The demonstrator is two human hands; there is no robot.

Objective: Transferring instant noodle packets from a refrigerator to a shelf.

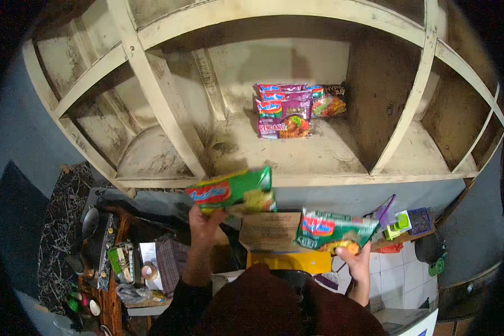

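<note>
My left hand (pixel 205 223) grips a green and yellow instant noodle packet (pixel 232 192) by its lower left part, just below the shelf's front edge; the packet is a little blurred. To the right, my right hand (pixel 355 260) pinches a dark green and white instant noodle packet (pixel 335 231) at its lower right corner. Inside the middle shelf compartment, several purple noodle packets (pixel 284 115) stand upright one behind another. Beside them on the right leans a black noodle packet (pixel 329 102).
The worn cream wooden shelf (pixel 297 180) spans the view, with uprights between its compartments. Below stands an opened cardboard box (pixel 270 228) beside something yellow (pixel 290 261). At left, a wooden table (pixel 116 308) bears tape and plastic bags. A small ledge at right holds a green item (pixel 397 224).
</note>
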